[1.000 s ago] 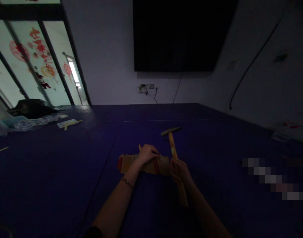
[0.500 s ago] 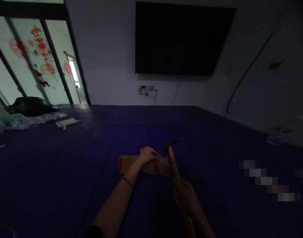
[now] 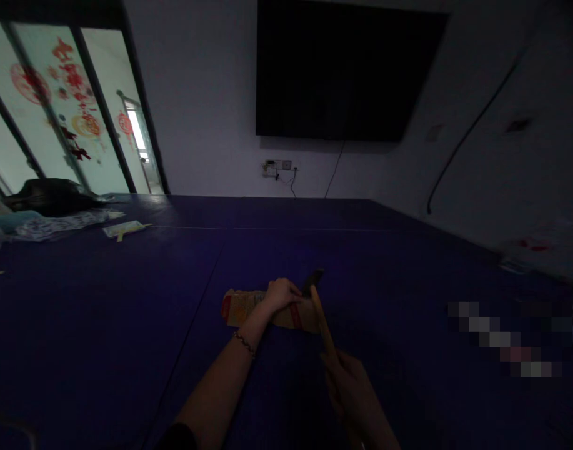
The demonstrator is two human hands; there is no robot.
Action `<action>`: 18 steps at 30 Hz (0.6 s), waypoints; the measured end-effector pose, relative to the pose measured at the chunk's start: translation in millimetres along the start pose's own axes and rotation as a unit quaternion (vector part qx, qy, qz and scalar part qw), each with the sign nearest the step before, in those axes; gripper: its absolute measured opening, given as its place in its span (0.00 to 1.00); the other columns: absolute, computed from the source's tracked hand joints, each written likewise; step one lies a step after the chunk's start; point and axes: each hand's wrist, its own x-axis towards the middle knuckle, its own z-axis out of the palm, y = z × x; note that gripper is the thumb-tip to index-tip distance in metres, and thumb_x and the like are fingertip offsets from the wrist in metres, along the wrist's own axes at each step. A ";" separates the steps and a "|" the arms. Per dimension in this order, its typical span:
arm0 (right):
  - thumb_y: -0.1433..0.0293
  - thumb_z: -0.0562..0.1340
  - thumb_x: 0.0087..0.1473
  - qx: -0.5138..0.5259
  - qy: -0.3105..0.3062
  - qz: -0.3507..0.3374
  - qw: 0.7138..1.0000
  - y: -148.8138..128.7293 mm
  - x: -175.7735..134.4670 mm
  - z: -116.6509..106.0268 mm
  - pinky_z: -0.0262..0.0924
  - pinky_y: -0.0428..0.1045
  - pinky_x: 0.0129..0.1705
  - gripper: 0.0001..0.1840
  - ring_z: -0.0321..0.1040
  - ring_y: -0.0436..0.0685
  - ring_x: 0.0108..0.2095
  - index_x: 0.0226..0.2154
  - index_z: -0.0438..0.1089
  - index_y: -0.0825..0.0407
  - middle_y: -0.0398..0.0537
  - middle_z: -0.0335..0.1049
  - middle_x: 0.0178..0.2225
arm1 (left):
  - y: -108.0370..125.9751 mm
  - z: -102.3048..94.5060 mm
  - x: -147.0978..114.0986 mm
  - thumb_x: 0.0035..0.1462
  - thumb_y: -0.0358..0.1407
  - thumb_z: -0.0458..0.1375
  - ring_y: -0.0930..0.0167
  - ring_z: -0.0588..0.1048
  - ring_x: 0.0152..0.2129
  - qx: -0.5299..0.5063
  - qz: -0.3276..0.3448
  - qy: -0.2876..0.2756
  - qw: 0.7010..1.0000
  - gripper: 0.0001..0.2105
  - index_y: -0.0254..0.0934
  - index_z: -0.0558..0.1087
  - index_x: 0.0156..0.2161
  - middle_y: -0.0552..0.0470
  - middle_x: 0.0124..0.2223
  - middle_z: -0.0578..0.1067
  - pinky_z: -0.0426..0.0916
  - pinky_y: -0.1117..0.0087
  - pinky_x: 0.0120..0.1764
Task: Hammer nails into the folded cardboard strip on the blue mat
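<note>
Watching from far off through the head camera, I start at the left, where big glass doors with red paper shapes (image 3: 75, 112) stand behind a floppy black bag (image 3: 52, 197). Beside the bag are crinkly white patterned plastic packs (image 3: 61, 225), and then a flat pale packet with yellow strips (image 3: 124, 229). All of these are well apart from my hands. In the middle of the dark purple-blue table top (image 3: 127, 325), a torn brown cardboard piece with red bands (image 3: 239, 307) lies flat. My left hand (image 3: 280, 295) rests on it, finger and thumb close together near its right end. I can't tell if they pinch anything, because it's too dark and small. Just beside those fingertips is the dark metal head of a wooden-handled hammer (image 3: 324, 325). My right hand (image 3: 345, 381) is wrapped tight around the handle, and the two hands are apart. I can't tell if the hammer head touches anything. To me, the getting-ready part looks done: the cardboard is down and the hammer is in my grip. The hammer work itself doesn't look finished, but I can't see any mark showing how much is left.
</note>
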 end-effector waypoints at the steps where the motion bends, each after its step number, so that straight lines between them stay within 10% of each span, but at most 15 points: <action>1: 0.55 0.55 0.43 -0.006 0.000 0.002 1.000 -0.5 -1.4 0.8 0.40 0.40 0.09 0.18 0.44 0.41 0.09 0.19 0.55 0.52 0.31 0.47 0.11 | -0.4 0.1 0.1 0.45 0.42 0.58 0.70 0.73 0.34 0.002 -0.002 -0.002 1.000 0.11 0.41 0.76 0.34 0.54 0.35 0.77 0.62 0.73 0.36; 18: 0.57 0.53 0.45 -0.033 -0.009 0.007 0.999 -1.5 4.8 3.6 0.42 0.41 0.10 0.16 0.46 0.42 0.08 0.19 0.54 0.52 0.31 0.47 0.11 | -2.7 0.1 1.7 0.46 0.41 0.58 0.72 0.72 0.33 0.006 -0.017 -0.025 1.000 0.12 0.40 0.76 0.36 0.54 0.35 0.77 0.62 0.77 0.33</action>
